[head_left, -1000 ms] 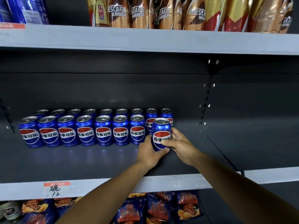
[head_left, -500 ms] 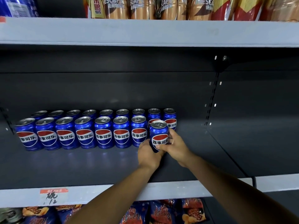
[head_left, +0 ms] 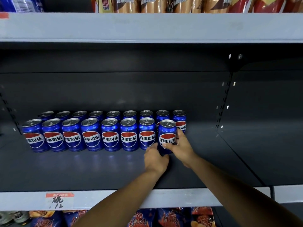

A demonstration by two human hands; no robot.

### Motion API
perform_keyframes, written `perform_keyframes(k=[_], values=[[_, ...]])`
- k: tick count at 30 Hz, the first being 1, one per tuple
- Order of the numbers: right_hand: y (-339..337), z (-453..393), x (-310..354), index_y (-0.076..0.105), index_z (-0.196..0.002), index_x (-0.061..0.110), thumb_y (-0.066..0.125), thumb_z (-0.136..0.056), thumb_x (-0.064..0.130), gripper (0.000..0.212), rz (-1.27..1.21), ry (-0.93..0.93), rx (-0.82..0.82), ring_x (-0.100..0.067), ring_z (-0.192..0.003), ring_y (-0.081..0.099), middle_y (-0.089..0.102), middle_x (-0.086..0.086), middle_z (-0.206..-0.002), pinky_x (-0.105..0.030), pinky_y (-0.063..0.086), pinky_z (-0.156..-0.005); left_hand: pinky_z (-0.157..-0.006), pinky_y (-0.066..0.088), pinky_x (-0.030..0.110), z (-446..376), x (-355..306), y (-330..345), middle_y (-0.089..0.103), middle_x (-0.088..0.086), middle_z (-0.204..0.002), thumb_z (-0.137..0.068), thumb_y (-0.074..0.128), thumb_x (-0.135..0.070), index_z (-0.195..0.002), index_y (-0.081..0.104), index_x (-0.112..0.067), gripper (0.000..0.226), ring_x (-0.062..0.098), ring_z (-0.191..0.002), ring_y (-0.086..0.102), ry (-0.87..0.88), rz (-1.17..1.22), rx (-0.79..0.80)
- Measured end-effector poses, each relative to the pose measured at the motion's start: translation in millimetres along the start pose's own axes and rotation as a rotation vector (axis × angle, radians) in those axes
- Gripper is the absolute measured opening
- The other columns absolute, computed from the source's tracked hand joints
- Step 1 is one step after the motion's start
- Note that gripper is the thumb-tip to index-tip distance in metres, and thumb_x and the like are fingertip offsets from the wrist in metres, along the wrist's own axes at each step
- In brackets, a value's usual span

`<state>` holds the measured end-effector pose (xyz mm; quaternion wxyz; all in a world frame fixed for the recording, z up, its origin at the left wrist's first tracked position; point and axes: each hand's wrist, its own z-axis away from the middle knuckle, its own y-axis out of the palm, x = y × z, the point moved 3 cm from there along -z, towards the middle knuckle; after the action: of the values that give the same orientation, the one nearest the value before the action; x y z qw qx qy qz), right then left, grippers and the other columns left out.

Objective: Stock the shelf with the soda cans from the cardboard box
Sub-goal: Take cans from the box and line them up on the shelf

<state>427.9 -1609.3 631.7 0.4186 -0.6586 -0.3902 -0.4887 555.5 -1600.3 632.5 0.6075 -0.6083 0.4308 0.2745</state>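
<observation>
Dark grey metal shelf (head_left: 101, 171) carries two rows of blue cans (head_left: 91, 134); at their right end, left hand (head_left: 155, 159) and right hand (head_left: 182, 147) both grip one blue soda can (head_left: 167, 136).

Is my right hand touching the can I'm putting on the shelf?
Touching. The head view shows the right hand with its thumb and fingers wrapped round the can, no gap visible.

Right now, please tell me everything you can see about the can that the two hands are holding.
The can is blue metal with a silver top and pull tab, and a red, white and blue round logo with Chinese characters facing out. It stands upright at the right end of the front row on the dark shelf. The left hand and right hand grip its lower part.
</observation>
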Motion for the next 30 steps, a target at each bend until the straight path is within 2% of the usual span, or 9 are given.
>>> perform_keyframes(k=[8, 12, 13, 17, 23, 28, 30], values=[[7.0, -7.0, -2.3, 0.041, -0.12, 0.036, 0.075, -0.074, 0.001, 0.067, -0.026, 0.006, -0.029, -0.015, -0.113, 0.058, 0.057, -0.001, -0.126, -0.039, 0.052, -0.095, -0.098, 0.047, 0.032, -6.2, 2.9, 4.2, 0.06, 0.006, -0.121, -0.078, 0.063, -0.012, -0.12, 0.058, -0.015, 0.041, 0.022, -0.113, 0.057, 0.003, -0.036, -0.009], [7.8, -7.3, -0.1, 0.04, -0.119, 0.032, 0.07, -0.079, -0.003, 0.061, -0.051, 0.02, -0.005, -0.015, -0.109, 0.059, 0.059, -0.001, -0.121, -0.021, 0.054, -0.069, -0.096, 0.048, 0.032, -8.1, 2.8, 4.1, 0.062, 0.006, -0.12, -0.078, 0.062, -0.012, -0.116, 0.059, -0.015, 0.039, 0.022, -0.111, 0.057, 0.02, -0.044, -0.007], [7.5, -6.9, 0.8, 0.039, -0.12, 0.032, 0.069, -0.08, -0.003, 0.06, -0.05, 0.02, -0.001, -0.014, -0.109, 0.059, 0.059, 0.0, -0.12, -0.019, 0.053, -0.068, -0.097, 0.048, 0.032, -8.5, 2.7, 4.3, 0.062, 0.005, -0.12, -0.077, 0.063, -0.012, -0.117, 0.059, -0.015, 0.04, 0.021, -0.111, 0.057, 0.02, -0.044, -0.004], [7.0, -5.9, 3.3, 0.038, -0.122, 0.03, 0.067, -0.082, -0.002, 0.059, -0.052, 0.03, 0.021, -0.011, -0.107, 0.058, 0.059, 0.007, -0.113, -0.017, 0.051, -0.067, -0.097, 0.048, 0.032, -10.5, 2.2, 4.6, 0.061, 0.005, -0.121, -0.078, 0.063, -0.012, -0.117, 0.058, -0.015, 0.04, 0.021, -0.112, 0.057, 0.014, -0.046, 0.007], [8.4, -5.7, 1.6, 0.038, -0.126, 0.029, 0.068, -0.082, -0.001, 0.061, -0.037, 0.028, 0.002, -0.011, -0.108, 0.058, 0.059, 0.007, -0.115, -0.029, 0.052, -0.086, -0.099, 0.047, 0.032, -11.1, 2.4, 5.0, 0.058, 0.006, -0.124, -0.079, 0.063, -0.011, -0.12, 0.056, -0.014, 0.042, 0.022, -0.115, 0.055, 0.013, -0.058, 0.002], [10.0, -4.8, 0.5, 0.04, -0.128, 0.025, 0.067, -0.083, 0.001, 0.057, -0.036, 0.059, -0.003, -0.012, -0.108, 0.059, 0.061, 0.004, -0.117, -0.026, 0.052, -0.082, -0.1, 0.044, 0.028, -10.3, 1.3, 4.1, 0.056, 0.006, -0.129, -0.082, 0.061, -0.012, -0.125, 0.053, -0.013, 0.044, 0.022, -0.119, 0.052, 0.024, -0.081, 0.002], [9.8, -3.8, 1.6, 0.041, -0.128, 0.024, 0.067, -0.083, 0.001, 0.056, -0.028, 0.06, -0.002, -0.01, -0.104, 0.059, 0.061, 0.006, -0.113, -0.02, 0.052, -0.076, -0.099, 0.044, 0.027, -9.8, 0.8, 3.5, 0.055, 0.006, -0.129, -0.082, 0.061, -0.011, -0.125, 0.053, -0.013, 0.043, 0.021, -0.12, 0.052, 0.018, -0.08, 0.004]])
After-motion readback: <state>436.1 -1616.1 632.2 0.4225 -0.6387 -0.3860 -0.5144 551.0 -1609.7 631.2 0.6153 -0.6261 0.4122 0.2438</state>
